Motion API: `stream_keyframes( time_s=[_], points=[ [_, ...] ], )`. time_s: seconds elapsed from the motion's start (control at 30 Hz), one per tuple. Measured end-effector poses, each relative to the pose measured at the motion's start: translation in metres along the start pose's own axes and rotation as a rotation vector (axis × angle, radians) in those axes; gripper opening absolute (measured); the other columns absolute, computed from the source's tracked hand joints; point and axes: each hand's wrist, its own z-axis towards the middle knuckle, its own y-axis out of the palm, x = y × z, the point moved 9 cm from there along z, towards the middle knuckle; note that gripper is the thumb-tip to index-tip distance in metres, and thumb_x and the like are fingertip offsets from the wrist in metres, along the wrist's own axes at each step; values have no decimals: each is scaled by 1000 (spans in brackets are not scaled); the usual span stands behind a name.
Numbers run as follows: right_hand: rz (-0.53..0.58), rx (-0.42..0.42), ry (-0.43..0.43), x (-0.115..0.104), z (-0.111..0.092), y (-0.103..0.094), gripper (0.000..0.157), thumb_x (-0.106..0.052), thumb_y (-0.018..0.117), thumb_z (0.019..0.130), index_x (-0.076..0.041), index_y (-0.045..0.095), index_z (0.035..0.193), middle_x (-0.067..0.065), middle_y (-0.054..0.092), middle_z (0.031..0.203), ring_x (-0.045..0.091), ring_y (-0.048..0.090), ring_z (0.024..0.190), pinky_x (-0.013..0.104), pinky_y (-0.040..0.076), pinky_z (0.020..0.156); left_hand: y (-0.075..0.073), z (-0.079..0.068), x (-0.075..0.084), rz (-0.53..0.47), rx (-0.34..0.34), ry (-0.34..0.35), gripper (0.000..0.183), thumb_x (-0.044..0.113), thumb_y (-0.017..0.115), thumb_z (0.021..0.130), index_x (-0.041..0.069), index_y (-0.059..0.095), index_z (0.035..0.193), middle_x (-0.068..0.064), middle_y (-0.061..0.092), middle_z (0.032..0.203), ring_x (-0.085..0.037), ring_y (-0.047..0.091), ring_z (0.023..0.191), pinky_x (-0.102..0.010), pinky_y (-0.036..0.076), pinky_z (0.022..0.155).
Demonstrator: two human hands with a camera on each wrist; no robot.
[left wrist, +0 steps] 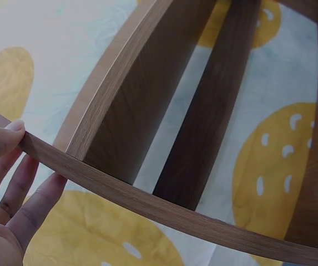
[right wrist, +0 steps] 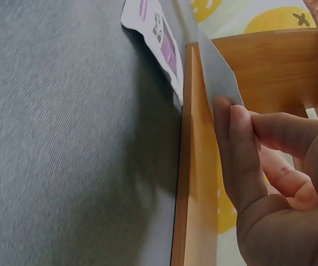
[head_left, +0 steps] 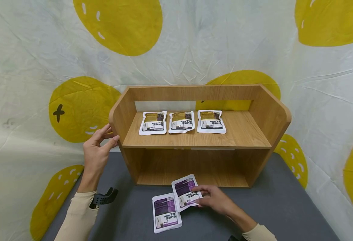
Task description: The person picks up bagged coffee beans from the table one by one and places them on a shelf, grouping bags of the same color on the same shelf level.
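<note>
In the head view my left hand holds the left side panel of a wooden two-tier shelf. The left wrist view has the thumb on one side of the panel's edge and the fingers on the other. My right hand pinches a purple-and-white flat pouch by its right edge, in front of the lower tier. This pouch overlaps a second purple-and-white pouch on the table. In the right wrist view the held pouch appears nearly edge-on between thumb and fingers.
Three gold-and-white pouches lie in a row on the upper tier: left, middle and right. The shelf stands on a grey table. Behind hangs a white cloth with yellow shapes.
</note>
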Motion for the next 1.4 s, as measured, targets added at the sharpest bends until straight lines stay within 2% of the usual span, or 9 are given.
stream_keyframes(
  time_s=[0.27, 0.67, 0.87, 1.07, 1.4],
  points=[
    [76, -1, 2, -2, 6, 14, 45, 3, 69, 91, 17, 56, 132, 26, 70, 104, 15, 68, 85, 20, 60, 76, 0, 0, 0, 2, -1, 3, 54, -3, 75, 89, 17, 65, 138, -1, 68, 120, -13, 69, 98, -23, 62, 74],
    [150, 22, 32, 4, 18, 30, 43, -1, 71, 92, 14, 60, 131, 23, 72, 104, 16, 70, 87, 22, 61, 77, 0, 0, 0, 8, -1, -4, 53, -1, 75, 89, 18, 65, 138, -2, 68, 121, -13, 69, 99, -22, 62, 75],
    [172, 37, 28, 2, 28, 39, 44, -2, 71, 92, 15, 59, 131, 23, 71, 105, 16, 69, 89, 28, 62, 81, 0, 0, 1, 20, -2, -7, 53, 1, 75, 90, 20, 65, 138, -3, 68, 121, -12, 69, 101, -21, 61, 75],
    [192, 36, 27, 0, 38, 51, 44, 0, 71, 92, 15, 58, 131, 25, 71, 106, 18, 68, 92, 27, 62, 82, 0, -1, 1, 10, 0, -13, 53, 0, 75, 89, 19, 65, 138, -2, 68, 121, -13, 69, 101, -21, 61, 75],
    [192, 64, 23, 2, 51, 60, 43, -1, 71, 92, 15, 59, 130, 27, 72, 105, 22, 71, 92, 38, 62, 86, 0, -1, 0, 6, 1, -12, 53, 0, 75, 89, 19, 65, 138, -2, 68, 121, -13, 69, 101, -21, 61, 75]
  ],
)
